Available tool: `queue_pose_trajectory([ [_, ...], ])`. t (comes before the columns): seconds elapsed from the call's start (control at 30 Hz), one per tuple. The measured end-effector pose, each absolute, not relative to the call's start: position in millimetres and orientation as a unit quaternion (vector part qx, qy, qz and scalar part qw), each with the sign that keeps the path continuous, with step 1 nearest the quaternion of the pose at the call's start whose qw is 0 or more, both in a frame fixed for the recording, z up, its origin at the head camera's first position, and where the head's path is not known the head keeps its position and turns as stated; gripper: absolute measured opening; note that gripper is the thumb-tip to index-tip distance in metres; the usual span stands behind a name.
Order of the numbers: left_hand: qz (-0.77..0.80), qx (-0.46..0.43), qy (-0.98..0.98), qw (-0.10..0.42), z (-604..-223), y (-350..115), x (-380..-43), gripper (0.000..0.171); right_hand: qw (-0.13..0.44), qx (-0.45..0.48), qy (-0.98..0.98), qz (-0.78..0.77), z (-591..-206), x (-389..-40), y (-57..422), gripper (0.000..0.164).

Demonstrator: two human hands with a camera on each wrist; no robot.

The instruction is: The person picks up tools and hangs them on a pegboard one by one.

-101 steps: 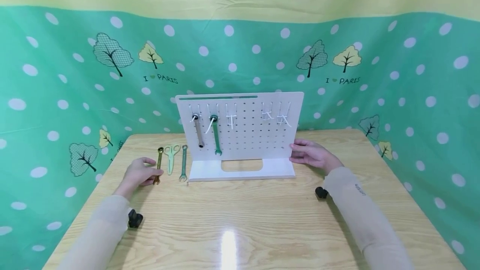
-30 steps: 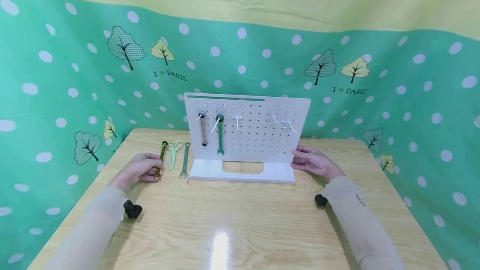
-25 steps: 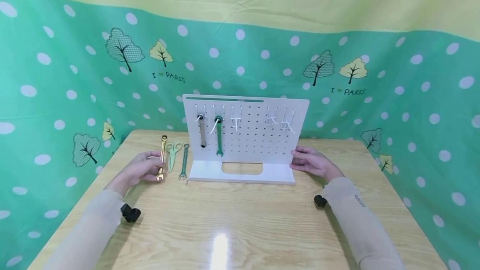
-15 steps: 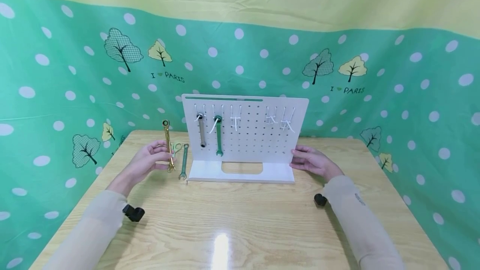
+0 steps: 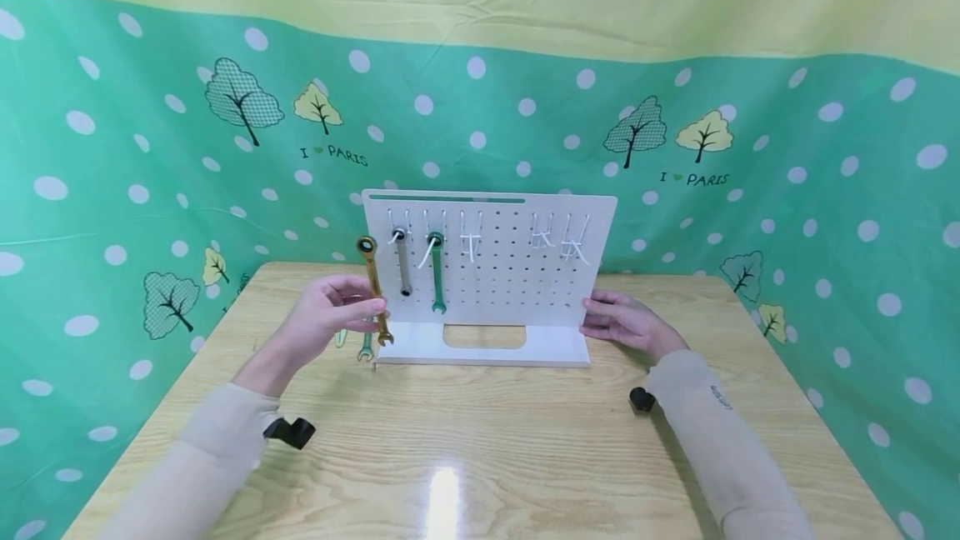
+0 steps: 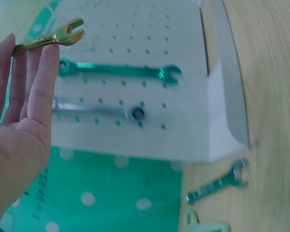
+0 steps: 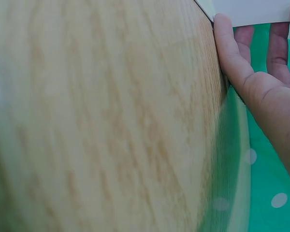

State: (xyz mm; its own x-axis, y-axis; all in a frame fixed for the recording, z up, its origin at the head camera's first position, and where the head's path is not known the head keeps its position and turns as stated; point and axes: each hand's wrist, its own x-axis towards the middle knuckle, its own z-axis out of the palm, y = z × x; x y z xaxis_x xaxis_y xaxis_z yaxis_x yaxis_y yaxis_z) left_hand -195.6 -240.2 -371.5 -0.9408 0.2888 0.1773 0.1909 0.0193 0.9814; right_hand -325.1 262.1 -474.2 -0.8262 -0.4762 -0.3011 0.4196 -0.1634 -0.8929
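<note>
My left hand [image 5: 341,307] pinches a gold combination wrench [image 5: 372,282], held upright at the left edge of the white pegboard [image 5: 525,290]. In the left wrist view, the gold wrench's open end [image 6: 70,33] sticks out past the fingers. A silver wrench [image 5: 403,265] and a green wrench [image 5: 438,277] hang on the board's two leftmost hooks. My right hand [image 5: 622,322] grips the board's lower right edge; in the right wrist view, its fingers [image 7: 237,63] lie at that edge.
A smaller green wrench [image 5: 366,347] and pale green scissors [image 5: 341,338] lie on the table left of the board, partly hidden by my left hand. Three hooks without tools, one of them a white hook [image 5: 471,244], stay on the board. A polka-dot curtain [image 5: 480,115] surrounds the table.
My left hand has lifted the gold wrench off the table and carried it up and right to the pegboard's left edge. My right hand stays at the board.
</note>
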Motion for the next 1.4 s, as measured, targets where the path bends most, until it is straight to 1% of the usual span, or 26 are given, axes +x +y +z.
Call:
queue_pose_trajectory([
  [0.3, 0.684, 0.204, 0.698, 0.048, -352.7, -193.3, -183.8, 0.013, 0.292, -0.025, 0.583, -0.758, -471.9, -323.7, 265.1, 0.030],
  [0.47, 0.684, 0.189, 0.702, 0.056, -352.5, -166.3, -182.7, 0.016, 0.295, -0.034, 0.581, -0.758, -471.7, -323.9, 267.1, 0.028],
  [0.63, 0.682, 0.173, 0.708, 0.063, -359.5, -148.6, -186.6, 0.021, 0.293, -0.031, 0.580, -0.760, -472.2, -324.0, 266.8, 0.029],
  [0.87, 0.693, 0.153, 0.702, 0.066, -375.2, -133.5, -197.4, 0.026, 0.289, -0.018, 0.581, -0.760, -471.7, -323.0, 265.1, 0.034],
  [1.17, 0.693, 0.136, 0.704, 0.079, -390.6, -127.1, -209.6, 0.032, 0.296, -0.038, 0.577, -0.760, -474.0, -323.3, 265.9, 0.028],
  [1.4, 0.702, 0.113, 0.699, 0.078, -397.3, -129.0, -216.4, 0.026, 0.293, -0.032, 0.580, -0.760, -474.8, -324.4, 263.4, 0.028],
])
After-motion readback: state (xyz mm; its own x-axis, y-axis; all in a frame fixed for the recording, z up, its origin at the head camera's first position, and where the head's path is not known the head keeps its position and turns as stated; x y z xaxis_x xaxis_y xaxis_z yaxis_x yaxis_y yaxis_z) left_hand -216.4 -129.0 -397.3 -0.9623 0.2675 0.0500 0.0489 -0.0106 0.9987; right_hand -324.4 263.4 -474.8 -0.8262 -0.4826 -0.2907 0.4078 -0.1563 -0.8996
